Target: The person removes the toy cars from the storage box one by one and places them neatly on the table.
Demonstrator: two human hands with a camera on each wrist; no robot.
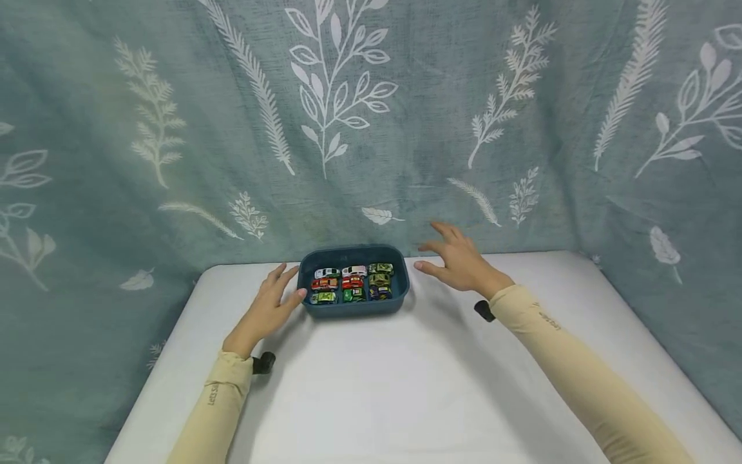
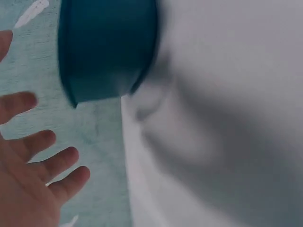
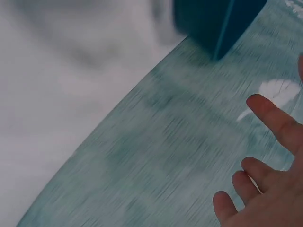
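Note:
A dark teal box [image 1: 356, 310] stands at the far edge of the table, holding several small toy cars [image 1: 353, 282] in rows. Beside its left end is my left hand [image 1: 266, 312], fingers spread; in the left wrist view a gap shows between that hand [image 2: 26, 179] and the box [image 2: 109, 52]. My right hand [image 1: 462, 263] hovers off the box's right end, fingers extended and apart, with nothing in it. The right wrist view shows only a corner of the box [image 3: 203, 23] and this hand [image 3: 272, 179] away from it. The cars are hidden in both wrist views.
A white-covered table [image 1: 406, 386] spreads below both hands. Right behind it hangs a green curtain [image 1: 417, 129] with white leaf prints, which also runs down both sides. A small black device [image 1: 264, 363] sits at the left wrist, another black device [image 1: 484, 310] at the right.

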